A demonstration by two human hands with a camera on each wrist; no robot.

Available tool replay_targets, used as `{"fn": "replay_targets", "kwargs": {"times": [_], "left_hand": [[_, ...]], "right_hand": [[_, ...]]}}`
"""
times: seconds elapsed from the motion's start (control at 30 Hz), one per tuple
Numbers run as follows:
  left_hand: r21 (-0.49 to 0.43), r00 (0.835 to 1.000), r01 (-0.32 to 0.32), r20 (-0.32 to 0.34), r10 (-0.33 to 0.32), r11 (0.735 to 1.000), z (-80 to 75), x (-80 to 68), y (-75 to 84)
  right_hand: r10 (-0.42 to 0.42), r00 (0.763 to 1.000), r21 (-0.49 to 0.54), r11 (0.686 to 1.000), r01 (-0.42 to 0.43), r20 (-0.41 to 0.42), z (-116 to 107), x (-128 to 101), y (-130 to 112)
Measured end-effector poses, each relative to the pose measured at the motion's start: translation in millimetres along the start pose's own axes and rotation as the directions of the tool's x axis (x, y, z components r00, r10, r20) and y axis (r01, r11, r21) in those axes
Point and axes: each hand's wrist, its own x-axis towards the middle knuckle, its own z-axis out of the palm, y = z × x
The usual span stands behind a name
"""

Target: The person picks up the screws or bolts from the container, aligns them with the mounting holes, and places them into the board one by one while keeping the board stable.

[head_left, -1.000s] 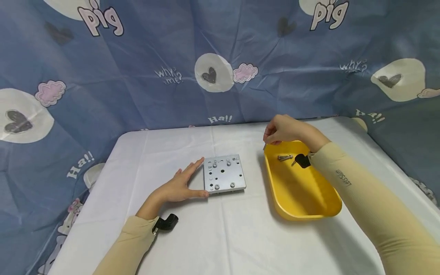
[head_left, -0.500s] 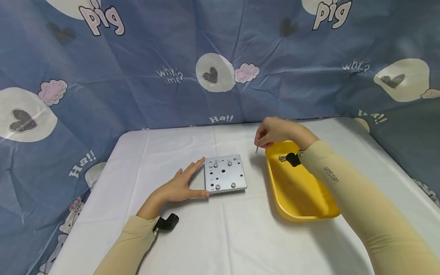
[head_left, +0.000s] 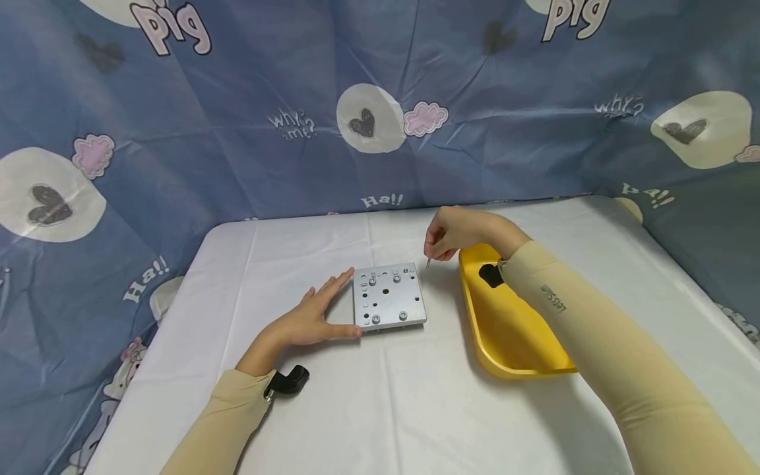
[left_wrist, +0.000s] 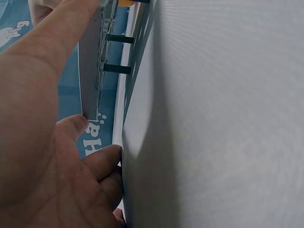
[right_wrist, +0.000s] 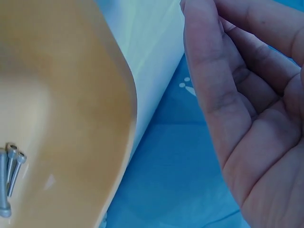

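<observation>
A square silver metal plate with holes and several socket-head screws set in it stands on the white table. In the left wrist view, threaded screw shanks stick out of its underside. My left hand spans the plate's left side with outstretched fingers, the thumb touching the near corner and the index finger the far corner. To the plate's upper right, my right hand pinches a small silver screw, its thin shank pointing down and its head hidden by the fingertips. The right wrist view does not show this screw.
A yellow bin stands to the plate's right, under my right forearm. Several loose screws lie in it, seen in the right wrist view. A blue printed cloth hangs behind the white table.
My right hand has moved left, from above the bin's far left corner towards the plate, with the screw pinched in it. My left hand and the plate have stayed in place.
</observation>
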Motion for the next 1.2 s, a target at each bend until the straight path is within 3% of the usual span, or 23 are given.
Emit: {"fn": "replay_targets", "kwargs": {"times": [0.3, 0.67, 1.2], "left_hand": [[0.003, 1.0, 0.009, -0.004, -0.009, 1.0, -1.6, 0.7, 0.6], [-0.006, 1.0, 0.009, -0.011, -0.009, 1.0, 3.1, -3.3, -5.0], [-0.007, 1.0, 0.015, -0.006, -0.015, 1.0, -0.3, -2.7, -2.9]], "right_hand": [[-0.052, 0.999, -0.008, 0.999, 0.052, -0.003, 6.6, 10.0, -6.3], [-0.015, 1.0, -0.007, 1.0, 0.015, 0.015, 20.2, 21.4, -11.5], [-0.031, 0.999, -0.015, 0.999, 0.031, 0.024, 22.0, 22.5, -17.6]]}}
